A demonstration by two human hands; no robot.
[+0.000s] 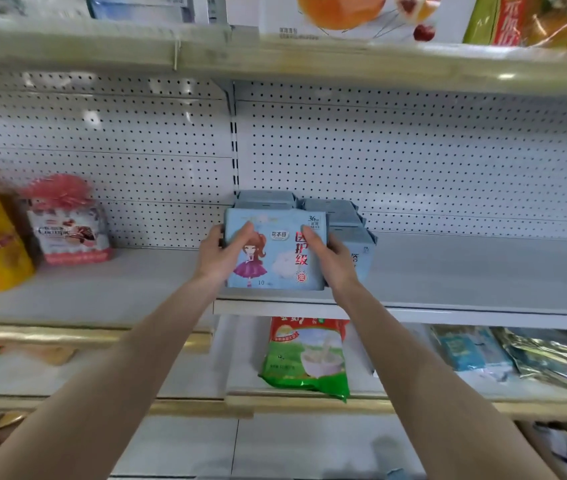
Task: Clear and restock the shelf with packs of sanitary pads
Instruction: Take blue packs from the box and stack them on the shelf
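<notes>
Squarely between left hand [219,254] & right hand [332,261], fingers [245,234] curled round each end, a sanitary pad pack [275,258] stands upright, long axis left-right, at shelf [465,271] front, other packs [341,211] behind.

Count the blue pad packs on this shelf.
6 visible: the front pack, gripped by the left hand and right hand; two packs behind it; three packs at its right. More may be hidden behind.
</notes>
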